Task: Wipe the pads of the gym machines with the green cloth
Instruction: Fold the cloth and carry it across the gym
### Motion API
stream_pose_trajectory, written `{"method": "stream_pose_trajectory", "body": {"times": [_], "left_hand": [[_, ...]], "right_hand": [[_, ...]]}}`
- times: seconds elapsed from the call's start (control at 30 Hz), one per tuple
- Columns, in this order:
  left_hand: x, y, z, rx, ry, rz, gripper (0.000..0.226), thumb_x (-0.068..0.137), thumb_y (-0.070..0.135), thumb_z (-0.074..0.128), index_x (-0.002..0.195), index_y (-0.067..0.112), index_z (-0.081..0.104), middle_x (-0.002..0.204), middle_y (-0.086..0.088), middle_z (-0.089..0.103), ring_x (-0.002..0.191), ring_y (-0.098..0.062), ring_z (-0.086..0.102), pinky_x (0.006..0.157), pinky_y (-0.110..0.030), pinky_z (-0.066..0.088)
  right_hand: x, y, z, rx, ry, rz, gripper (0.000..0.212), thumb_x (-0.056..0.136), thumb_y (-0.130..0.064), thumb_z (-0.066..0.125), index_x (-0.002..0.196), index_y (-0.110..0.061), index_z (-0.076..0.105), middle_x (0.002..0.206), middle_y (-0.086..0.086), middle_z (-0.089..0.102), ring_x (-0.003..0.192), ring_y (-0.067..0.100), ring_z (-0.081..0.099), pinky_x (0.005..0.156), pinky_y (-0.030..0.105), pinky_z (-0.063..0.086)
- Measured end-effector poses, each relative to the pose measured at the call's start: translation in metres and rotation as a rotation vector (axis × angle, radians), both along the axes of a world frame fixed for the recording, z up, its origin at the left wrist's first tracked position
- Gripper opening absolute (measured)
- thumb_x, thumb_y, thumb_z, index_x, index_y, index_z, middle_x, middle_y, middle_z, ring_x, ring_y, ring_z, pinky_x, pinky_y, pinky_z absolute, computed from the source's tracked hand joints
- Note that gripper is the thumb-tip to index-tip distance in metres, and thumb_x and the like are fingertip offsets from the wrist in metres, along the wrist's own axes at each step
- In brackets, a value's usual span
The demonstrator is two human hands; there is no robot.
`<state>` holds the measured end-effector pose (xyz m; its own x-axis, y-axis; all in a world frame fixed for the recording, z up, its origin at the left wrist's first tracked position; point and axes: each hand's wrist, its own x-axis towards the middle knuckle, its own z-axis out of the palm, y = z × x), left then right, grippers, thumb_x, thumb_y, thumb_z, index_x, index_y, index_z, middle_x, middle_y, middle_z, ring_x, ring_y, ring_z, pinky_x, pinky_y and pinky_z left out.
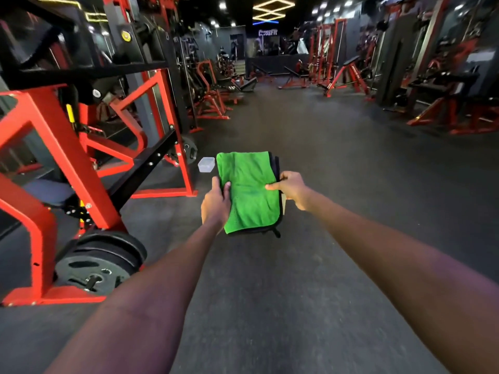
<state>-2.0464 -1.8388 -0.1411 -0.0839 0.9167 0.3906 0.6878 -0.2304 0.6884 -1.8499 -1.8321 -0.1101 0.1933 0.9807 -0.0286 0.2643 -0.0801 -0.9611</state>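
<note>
A folded green cloth [248, 190] with a dark underside is held out in front of me above the dark gym floor. My left hand [216, 202] grips its left edge, thumb on top. At the cloth's right edge my right hand [291, 188] pinches it, thumb lying across the green face. To my left stands a red and black gym machine [89, 147] with a dark seat pad [48, 191] low in its frame; both hands are apart from it.
A small clear plastic container [206, 164] lies on the floor just beyond the cloth. Black weight plates [97, 263] hang low on the near machine. More red machines and benches line both sides of a wide rubber-floored aisle [310, 136].
</note>
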Motion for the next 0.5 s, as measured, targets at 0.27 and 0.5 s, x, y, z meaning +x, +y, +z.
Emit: {"method": "stream_pose_trajectory", "body": {"times": [0.27,0.5], "left_hand": [[0.022,0.171,-0.033,-0.045,-0.009,0.027,0.031,0.101,0.034,0.035,0.105,0.003,0.039,0.095,-0.026,0.062,0.087,-0.045,0.058,0.064,-0.042,0.038],[0.035,0.354,-0.041,-0.073,-0.020,0.012,0.030,0.101,0.033,0.036,0.106,0.003,0.040,0.093,-0.025,0.062,0.086,-0.045,0.059,0.062,-0.040,0.036]], "right_hand": [[0.022,0.176,-0.030,-0.051,-0.013,0.055,0.029,0.074,-0.008,0.079,0.072,-0.013,0.050,0.096,0.008,0.063,0.089,0.018,0.057,0.059,0.023,0.041],[0.039,0.360,-0.036,-0.073,-0.048,0.068,0.029,0.073,-0.011,0.080,0.075,-0.013,0.051,0.095,0.008,0.062,0.085,0.017,0.056,0.061,0.025,0.043]]}}
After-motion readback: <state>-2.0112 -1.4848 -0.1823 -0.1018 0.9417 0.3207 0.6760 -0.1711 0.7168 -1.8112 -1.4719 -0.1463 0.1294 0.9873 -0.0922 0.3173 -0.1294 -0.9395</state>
